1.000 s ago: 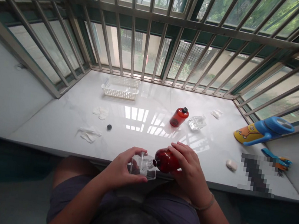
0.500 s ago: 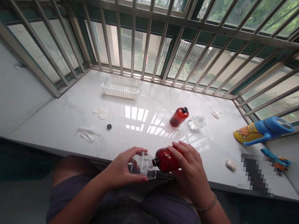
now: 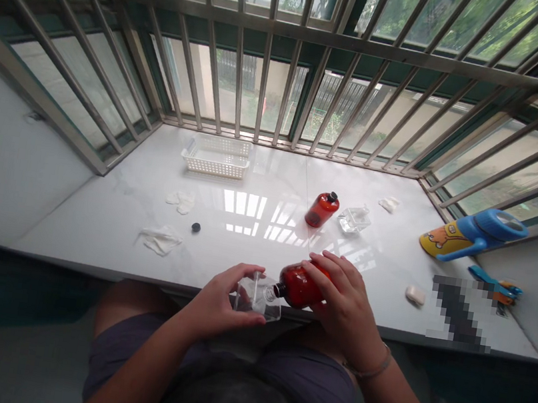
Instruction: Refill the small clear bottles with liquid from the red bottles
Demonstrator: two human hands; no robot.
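Observation:
My left hand point(image 3: 226, 299) grips a clear square container point(image 3: 247, 296) near the front edge of the white counter, fingers behind it and thumb in front. Wrapped round a red bottle point(image 3: 300, 287) is my right hand point(image 3: 342, 303). The bottle lies tilted on its side, its uncapped dark neck pointing left at the mouth of the clear container. Whether liquid flows between them is too small to tell. A black cap point(image 3: 195, 227) lies on the counter to the left, beyond my left hand.
Behind my hands stand a capped red bottle point(image 3: 321, 210) and another clear container point(image 3: 354, 219). A white basket point(image 3: 217, 157) sits at the back left, crumpled tissues point(image 3: 160, 240) nearer. At the right are a blue-yellow flask point(image 3: 471, 235) and a pale lump point(image 3: 415, 295).

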